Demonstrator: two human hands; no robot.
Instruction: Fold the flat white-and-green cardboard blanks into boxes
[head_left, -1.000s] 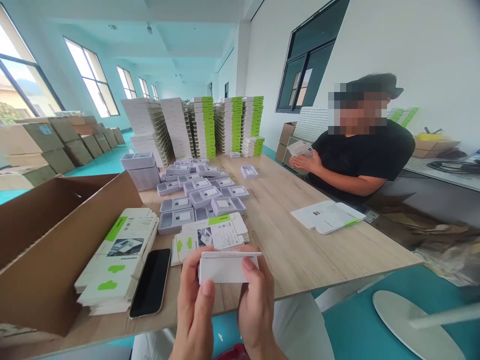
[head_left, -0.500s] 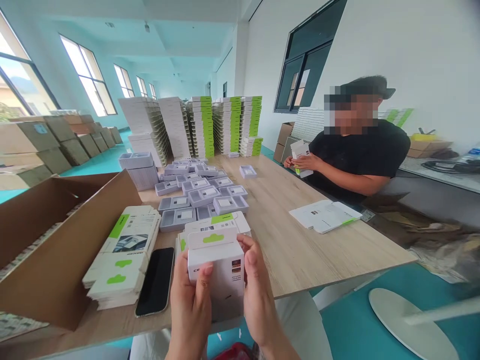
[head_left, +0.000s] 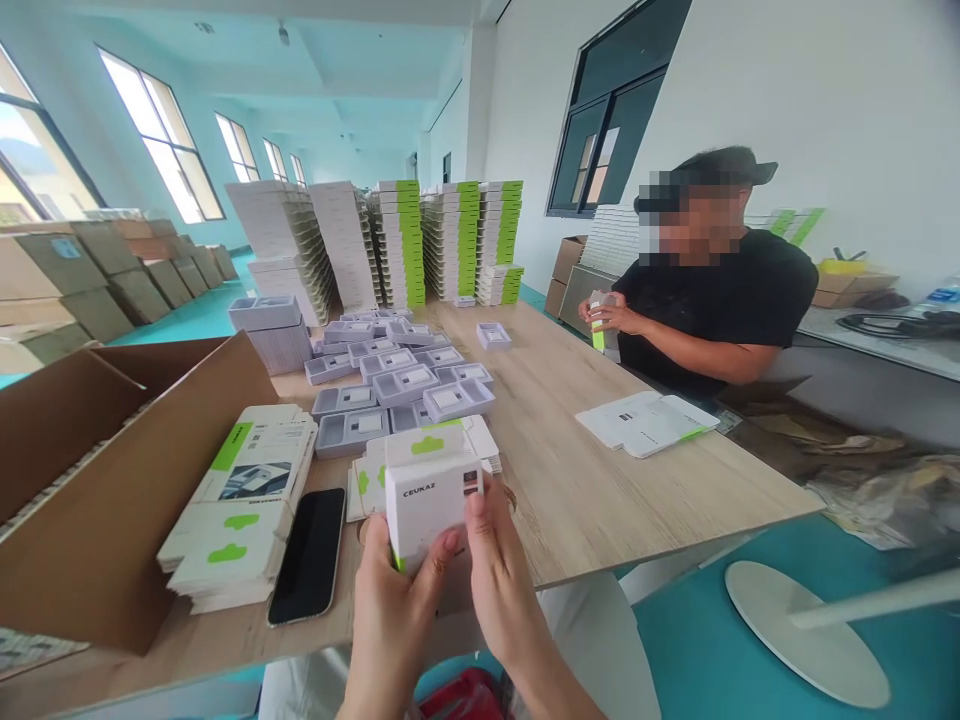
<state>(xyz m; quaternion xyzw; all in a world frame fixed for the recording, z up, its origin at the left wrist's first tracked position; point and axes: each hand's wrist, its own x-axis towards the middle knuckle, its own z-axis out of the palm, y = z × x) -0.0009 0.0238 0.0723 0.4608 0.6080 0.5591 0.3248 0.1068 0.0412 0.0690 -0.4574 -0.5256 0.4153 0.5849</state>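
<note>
A white carton with a green hang tab [head_left: 429, 500] is held between both hands above the table's near edge, its printed front facing me. My left hand [head_left: 397, 590] is closed on its lower left, thumb across the front. My right hand [head_left: 495, 560] grips the right side, thumb near the small dark label. Just behind the carton lie flat folded cartons [head_left: 480, 440], partly hidden by it. To the left are a black smartphone [head_left: 307, 555] and a stack of flat cartons [head_left: 232, 510].
Lilac trays [head_left: 405, 385] with small white pieces are heaped mid-table. Tall stacks of boxes [head_left: 397, 245] stand at the back. An open cardboard box [head_left: 142, 500] is at left. Across the table, a co-worker [head_left: 712, 300] holds a carton near flattened cartons [head_left: 649, 422].
My carton has turned slightly and its lettering is uncovered. My left thumb slid lower across the front, and my right thumb now presses its right edge. The co-worker's hands shifted on their carton.
</note>
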